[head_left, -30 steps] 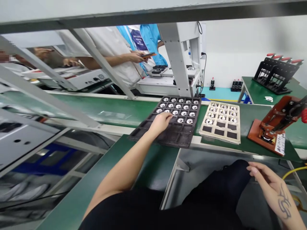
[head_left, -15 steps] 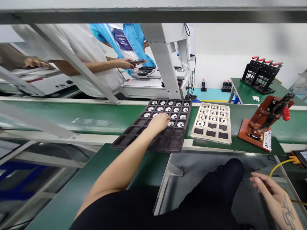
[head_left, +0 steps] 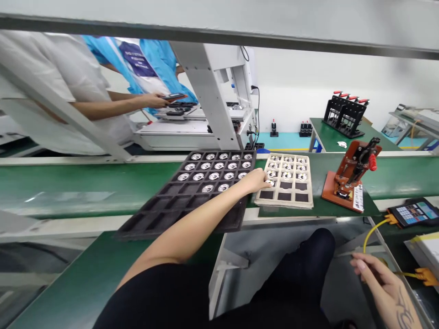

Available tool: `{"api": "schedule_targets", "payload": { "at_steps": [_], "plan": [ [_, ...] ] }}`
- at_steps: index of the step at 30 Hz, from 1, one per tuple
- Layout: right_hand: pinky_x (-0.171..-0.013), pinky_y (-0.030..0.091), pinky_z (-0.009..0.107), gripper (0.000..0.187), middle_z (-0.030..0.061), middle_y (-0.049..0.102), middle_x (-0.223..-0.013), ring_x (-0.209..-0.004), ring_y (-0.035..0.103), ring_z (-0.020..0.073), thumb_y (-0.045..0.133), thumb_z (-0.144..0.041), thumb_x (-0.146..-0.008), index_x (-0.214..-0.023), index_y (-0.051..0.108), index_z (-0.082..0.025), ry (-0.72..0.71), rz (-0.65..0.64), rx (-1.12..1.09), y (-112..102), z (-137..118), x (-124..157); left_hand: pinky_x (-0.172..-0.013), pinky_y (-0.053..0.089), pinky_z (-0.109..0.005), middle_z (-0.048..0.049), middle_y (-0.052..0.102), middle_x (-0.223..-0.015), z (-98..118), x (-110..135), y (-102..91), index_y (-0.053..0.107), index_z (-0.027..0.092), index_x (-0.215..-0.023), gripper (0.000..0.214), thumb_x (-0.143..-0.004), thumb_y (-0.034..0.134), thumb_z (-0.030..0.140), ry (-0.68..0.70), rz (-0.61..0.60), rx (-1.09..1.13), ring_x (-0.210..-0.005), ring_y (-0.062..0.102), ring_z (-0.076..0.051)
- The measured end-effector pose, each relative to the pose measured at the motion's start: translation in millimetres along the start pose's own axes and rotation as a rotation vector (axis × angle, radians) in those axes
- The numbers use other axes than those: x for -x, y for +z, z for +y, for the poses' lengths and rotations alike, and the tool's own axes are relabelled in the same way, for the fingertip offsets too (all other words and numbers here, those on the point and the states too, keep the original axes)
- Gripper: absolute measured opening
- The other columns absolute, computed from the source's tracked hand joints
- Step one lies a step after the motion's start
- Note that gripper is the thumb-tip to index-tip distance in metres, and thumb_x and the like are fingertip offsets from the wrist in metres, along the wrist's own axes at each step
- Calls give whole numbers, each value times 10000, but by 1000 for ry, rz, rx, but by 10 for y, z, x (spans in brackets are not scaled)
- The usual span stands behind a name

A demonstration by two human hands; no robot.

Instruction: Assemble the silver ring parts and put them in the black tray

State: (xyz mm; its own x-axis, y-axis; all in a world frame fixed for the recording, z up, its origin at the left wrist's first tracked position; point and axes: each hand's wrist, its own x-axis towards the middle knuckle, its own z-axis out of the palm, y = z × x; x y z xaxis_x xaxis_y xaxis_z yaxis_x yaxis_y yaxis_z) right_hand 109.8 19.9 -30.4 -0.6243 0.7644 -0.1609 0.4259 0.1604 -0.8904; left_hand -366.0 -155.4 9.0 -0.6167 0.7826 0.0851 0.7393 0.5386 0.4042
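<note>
My left hand (head_left: 255, 180) reaches to the left edge of the cream tray (head_left: 310, 194). Its thumb and fingers pinch a small round silver part (head_left: 270, 183) that sits in a pocket there. More such parts fill the tray's far rows, while the near pockets show bare dark bottoms. Beneath my left forearm lies a larger black tray (head_left: 154, 214), its far rows holding several round silver parts (head_left: 214, 176); the forearm hides some pockets. My right hand (head_left: 380, 278) hangs low at the right, fingers loosely curled and nothing visible in them.
An orange-brown toggle-clamp fixture (head_left: 346, 178) stands right of the cream tray. A handheld device (head_left: 414, 212) with a yellow cable lies farther right. Behind the green bench (head_left: 85, 183) a co-worker (head_left: 113, 103) holds a tool. A grey beam (head_left: 219, 27) crosses overhead.
My left hand has moved right, from the black tray to the cream tray. A round part shows in the black tray where the hand was. The view has shifted; my right hand keeps its pose.
</note>
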Motion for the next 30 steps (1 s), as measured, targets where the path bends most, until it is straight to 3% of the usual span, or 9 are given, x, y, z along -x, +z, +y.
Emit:
{"api": "schedule_targets", "payload": {
  "at_steps": [4, 8, 10, 14, 18, 21, 25, 27, 30],
  "plan": [
    [-820, 690, 274, 586, 108, 876, -1047, -964, 849, 299, 728, -765, -861, -1139, 852, -264, 15, 60, 3, -88, 125, 117, -718, 534, -322, -29, 676, -691, 159, 5, -108, 644, 217, -643, 244, -736, 851, 306, 29, 19, -6, -720, 672, -242],
    [-800, 671, 290, 529, 101, 857, -1000, -906, 823, 270, 679, -719, -941, -1139, 834, -254, -65, 88, -20, -133, -15, 171, -792, 562, -335, -31, 724, -856, 755, 62, -195, 656, 219, -837, 122, -901, 728, 293, 241, 35, 78, -820, 694, -235],
    [-773, 651, 304, 489, 95, 830, -941, -849, 790, 247, 624, -672, -1007, -1115, 824, -240, -161, 113, -41, -135, -226, 152, -849, 576, -336, -35, 741, -937, 1229, 107, -141, 666, 222, -911, 62, -964, 670, 253, 466, 30, 174, -888, 712, -224],
    [-804, 639, 343, 435, 90, 789, -1017, -860, 750, 224, 681, -587, -1009, -1237, 766, -226, -344, 182, -147, -181, -704, 61, -904, 601, -315, -93, 755, -1054, 2212, 205, 90, 682, 214, -1032, 183, -1069, 520, 136, 1136, 57, 434, -999, 744, -204],
    [-744, 632, 331, 532, 68, 741, -1064, -838, 711, 197, 834, -510, -912, -1355, 709, -244, -462, 221, -229, -369, -947, 82, -881, 625, -345, -124, 784, -1079, 2872, 237, 309, 666, 207, -1113, 163, -1095, 520, 135, 1504, 180, 430, -973, 759, -226],
    [-726, 613, 321, 378, 39, 722, -976, -790, 683, 177, 830, -451, -927, -1237, 768, -243, -431, 298, -162, -531, -945, 214, -876, 640, -377, -131, 796, -1107, 3152, 241, 424, 661, 223, -1172, 177, -1087, 534, 134, 1593, 186, 460, -980, 771, -243],
    [-671, 594, 313, 376, 13, 706, -859, -717, 661, 169, 845, -416, -890, -1200, 762, -220, -365, 423, -131, -723, -801, 398, -894, 644, -395, -125, 787, -1115, 3465, 284, 585, 660, 244, -1227, 224, -1077, 542, 127, 1662, 119, 493, -1011, 767, -253],
    [-663, 593, 313, 367, 9, 709, -841, -703, 661, 169, 828, -411, -888, -1190, 751, -218, -328, 489, -111, -861, -693, 488, -948, 638, -396, -131, 763, -1183, 3676, 261, 688, 618, 244, -1347, 306, -1077, 533, 128, 1666, 34, 527, -1094, 754, -258],
    [-654, 579, 316, 352, 3, 696, -806, -681, 645, 171, 813, -401, -876, -1164, 738, -213, -259, 666, -14, -1167, -530, 678, -1020, 621, -414, -152, 685, -1367, 4141, 70, 863, 434, 252, -1586, 568, -1050, 621, 228, 1531, -183, 625, -1207, 714, -270]
  ]
}}
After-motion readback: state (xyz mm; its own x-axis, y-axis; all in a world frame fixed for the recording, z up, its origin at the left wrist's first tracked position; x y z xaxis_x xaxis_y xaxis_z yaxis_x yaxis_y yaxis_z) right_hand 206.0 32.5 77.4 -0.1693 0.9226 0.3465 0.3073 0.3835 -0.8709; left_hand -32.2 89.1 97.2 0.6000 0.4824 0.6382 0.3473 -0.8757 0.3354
